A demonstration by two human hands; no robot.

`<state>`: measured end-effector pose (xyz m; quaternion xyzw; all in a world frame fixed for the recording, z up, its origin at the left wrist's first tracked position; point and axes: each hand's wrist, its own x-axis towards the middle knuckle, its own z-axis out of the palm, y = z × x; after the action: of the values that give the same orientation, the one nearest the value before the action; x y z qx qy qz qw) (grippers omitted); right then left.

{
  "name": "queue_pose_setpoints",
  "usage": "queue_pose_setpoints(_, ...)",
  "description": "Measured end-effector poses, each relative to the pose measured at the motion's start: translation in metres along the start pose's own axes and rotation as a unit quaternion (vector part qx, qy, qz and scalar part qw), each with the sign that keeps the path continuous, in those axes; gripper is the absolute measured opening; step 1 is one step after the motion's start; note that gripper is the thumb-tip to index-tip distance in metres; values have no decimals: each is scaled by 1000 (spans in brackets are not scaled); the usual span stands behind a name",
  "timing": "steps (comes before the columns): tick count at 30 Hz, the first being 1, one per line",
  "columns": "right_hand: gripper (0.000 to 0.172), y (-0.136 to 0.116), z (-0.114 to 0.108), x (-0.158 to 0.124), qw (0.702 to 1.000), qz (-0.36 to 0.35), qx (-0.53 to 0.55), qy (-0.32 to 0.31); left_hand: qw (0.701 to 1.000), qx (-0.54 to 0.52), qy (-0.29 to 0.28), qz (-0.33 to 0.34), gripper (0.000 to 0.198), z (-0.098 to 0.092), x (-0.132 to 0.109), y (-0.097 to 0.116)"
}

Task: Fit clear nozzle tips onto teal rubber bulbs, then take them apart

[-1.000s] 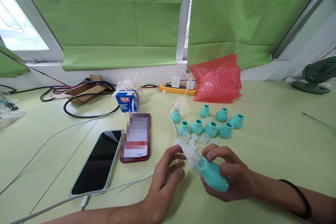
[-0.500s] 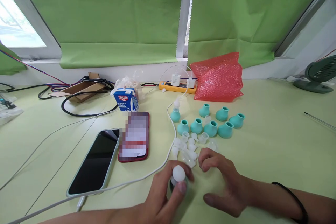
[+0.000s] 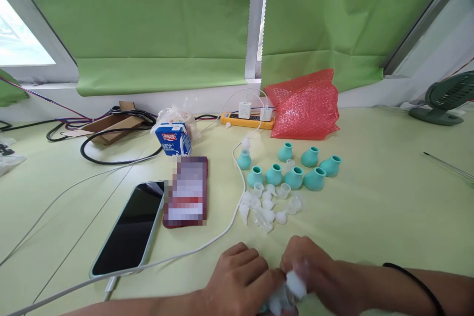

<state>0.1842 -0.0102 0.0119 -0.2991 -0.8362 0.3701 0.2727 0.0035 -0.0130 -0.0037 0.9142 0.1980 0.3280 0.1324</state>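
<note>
At the lower edge my left hand (image 3: 242, 276) is closed round a small teal bulb with a translucent white fitting (image 3: 278, 301), mostly hidden by the fingers. My right hand (image 3: 318, 269) presses against it from the right, its fingers curled on the round white cap (image 3: 295, 284); motion smears these fingertips. Ahead lie loose translucent white caps and fittings (image 3: 268, 205) in a small heap. Behind them stand several teal bulbs (image 3: 274, 175) with open necks. Another teal bulb (image 3: 244, 160), with a white top fitted, stands left of these, by the white cable.
Two phones (image 3: 129, 229) and a white cable (image 3: 207, 246) lie to the left. Farther back are a blue milk drink carton (image 3: 174, 139), coiled black cables (image 3: 87, 150), an orange power strip (image 3: 229, 119) and a red bubble-wrap bag (image 3: 305, 108). A thin metal rod (image 3: 448, 165) lies far right, near a dark green fan (image 3: 440, 103).
My right hand has moved down from beside the white pieces and closed on the cap. My left hand has shifted down and right and turned, tilting the bulb rightward.
</note>
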Motion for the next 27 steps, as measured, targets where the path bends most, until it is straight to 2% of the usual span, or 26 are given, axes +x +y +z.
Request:
queue_pose_setpoints(2, 44, -1, -3, 2, 992, 102, 41, 64, 999, 18, -19, 42, 19, 2, -5, -3)
queue_pose_setpoints(3, 44, -2, -7, 4, 986, 126, 44, 99, 998, 20, -32, 51, 21, 1, -6, -3)
queue_pose_setpoints(4, 44, -3, -13, 6, 985, 118, 29, 127, 998, 13, -37, 49, 22, -1, -6, -4)
queue_pose_setpoints(7, 39, -6, -35, 15, 974, -26, -126, 185, 998, -56, -19, -17, 31, -9, 0, -1)
queue_pose_setpoints(9, 34, -4, -48, 21, 941, -95, -249, 207, 990, -107, 7, -87, 33, -14, 2, 2)
queue_pose_setpoints(11, 32, 4, -58, 25, 914, -96, -332, 212, 973, -152, 41, -170, 35, -16, 1, 6)
queue_pose_setpoints(13, 32, 15, -62, 29, 899, -72, -386, 194, 947, -205, 58, -242, 38, -15, -4, 8)
queue_pose_setpoints(16, 30, 32, -60, 31, 885, -52, -443, 135, 913, -285, 55, -285, 41, -13, -8, 9)
queue_pose_setpoints(18, 29, 40, -58, 31, 882, -47, -457, 109, 903, -307, 70, -290, 40, -14, -6, 9)
queue_pose_setpoints(21, 29, 46, -56, 32, 885, -64, -444, 123, 887, -324, 80, -318, 31, -16, 2, 8)
queue_pose_setpoints(24, 32, 45, -56, 32, 896, -111, -394, 173, 853, -375, 68, -356, 20, -14, 10, 4)
queue_pose_setpoints(27, 30, 33, -56, 31, 900, -159, -321, 246, 814, -421, 88, -390, 23, -10, 14, -2)
